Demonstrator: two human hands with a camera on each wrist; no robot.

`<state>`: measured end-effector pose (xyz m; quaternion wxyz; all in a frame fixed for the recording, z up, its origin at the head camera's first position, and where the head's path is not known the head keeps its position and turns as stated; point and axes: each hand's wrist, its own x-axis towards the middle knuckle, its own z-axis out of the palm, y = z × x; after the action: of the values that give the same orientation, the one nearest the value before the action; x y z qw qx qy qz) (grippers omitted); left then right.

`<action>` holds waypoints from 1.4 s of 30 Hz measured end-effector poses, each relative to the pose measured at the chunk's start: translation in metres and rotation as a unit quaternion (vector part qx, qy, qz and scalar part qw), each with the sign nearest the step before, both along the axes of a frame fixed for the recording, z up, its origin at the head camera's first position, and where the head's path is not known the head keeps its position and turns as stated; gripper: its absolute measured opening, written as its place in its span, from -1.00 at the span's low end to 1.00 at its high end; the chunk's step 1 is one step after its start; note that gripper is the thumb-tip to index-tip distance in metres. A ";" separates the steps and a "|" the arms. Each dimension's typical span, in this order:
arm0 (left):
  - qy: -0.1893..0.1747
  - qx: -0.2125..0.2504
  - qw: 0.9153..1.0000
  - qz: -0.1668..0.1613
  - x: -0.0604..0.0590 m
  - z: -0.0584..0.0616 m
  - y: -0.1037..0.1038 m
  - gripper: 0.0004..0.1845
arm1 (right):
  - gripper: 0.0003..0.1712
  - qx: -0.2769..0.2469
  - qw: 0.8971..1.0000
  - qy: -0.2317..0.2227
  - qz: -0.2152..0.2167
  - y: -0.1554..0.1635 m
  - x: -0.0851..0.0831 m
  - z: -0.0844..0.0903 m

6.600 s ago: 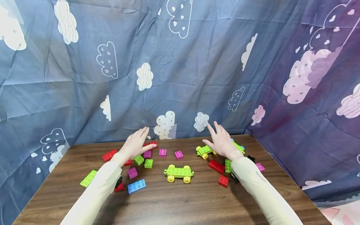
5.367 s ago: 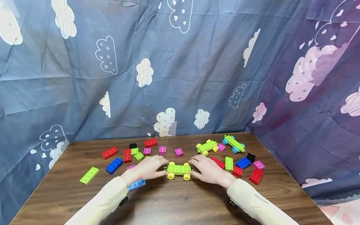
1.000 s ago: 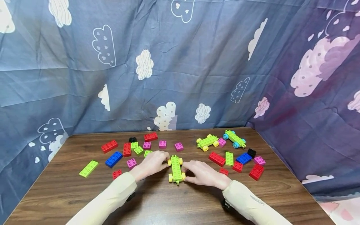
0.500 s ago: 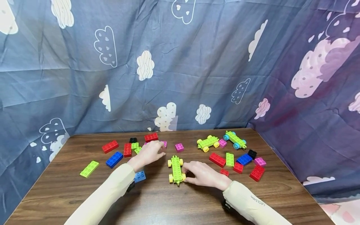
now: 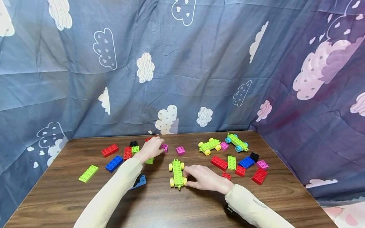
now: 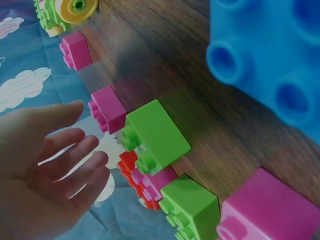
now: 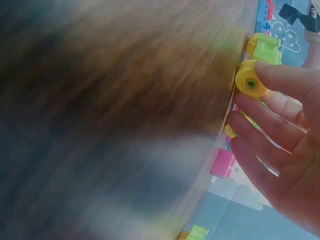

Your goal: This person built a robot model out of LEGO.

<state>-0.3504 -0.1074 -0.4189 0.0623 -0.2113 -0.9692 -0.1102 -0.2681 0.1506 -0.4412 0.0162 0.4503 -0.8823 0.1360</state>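
Observation:
A lime-green toy car base (image 5: 178, 174) with yellow wheels stands lengthwise in the middle of the table. My right hand (image 5: 202, 179) pinches its near right wheel; the right wrist view has the thumb and forefinger at this yellow wheel (image 7: 251, 80). Further back, my left hand (image 5: 149, 148) hovers over small bricks, its fingers loosely bent and holding nothing. Just beyond its fingertips is a magenta brick (image 5: 164, 148). In the left wrist view, a green brick (image 6: 157, 135) lies beside that magenta brick, and the hand (image 6: 55, 165) partly hides what is behind it.
Two more car bases, one yellow-wheeled (image 5: 209, 146) and one blue-wheeled (image 5: 236, 142), stand at the back right. Several bricks lie right of my right hand, among them a red one (image 5: 219, 162). A light blue brick (image 5: 139, 182) is partly under my left forearm.
Both hands turned the car base from crosswise to lengthwise. My left hand then left it and moved back and left, over the small bricks. My right hand stays at the wheel.

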 end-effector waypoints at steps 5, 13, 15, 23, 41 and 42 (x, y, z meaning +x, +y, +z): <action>-0.012 -0.014 1.000 0.000 -0.004 -0.002 0.004 -0.69 | -0.77 0.003 1.000 -0.013 -0.004 -0.001 0.000 0.000; 0.004 -0.031 0.999 -0.004 -0.009 -0.006 0.006 -0.80 | -0.77 0.011 0.999 -0.031 -0.013 -0.001 0.001 0.002; 0.007 -0.034 0.999 -0.006 -0.009 -0.006 0.005 -0.80 | -0.77 0.013 0.999 -0.031 -0.014 -0.001 0.001 0.002; 0.008 -0.050 0.999 -0.003 -0.008 -0.006 0.006 -0.83 | -0.77 0.017 0.999 -0.030 -0.014 -0.001 0.000 0.002; -0.002 -0.029 1.000 0.001 -0.011 -0.008 0.001 -0.80 | -0.77 0.013 0.999 -0.032 -0.012 -0.001 0.000 0.001; -0.002 -0.028 1.000 0.002 -0.011 -0.007 0.001 -0.80 | -0.77 0.013 0.999 -0.031 -0.013 -0.001 0.000 0.001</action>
<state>-0.3611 -0.1067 -0.4259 0.0550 -0.2109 -0.9724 -0.0831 -0.2680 0.1501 -0.4402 -0.0157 0.4345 -0.8899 0.1382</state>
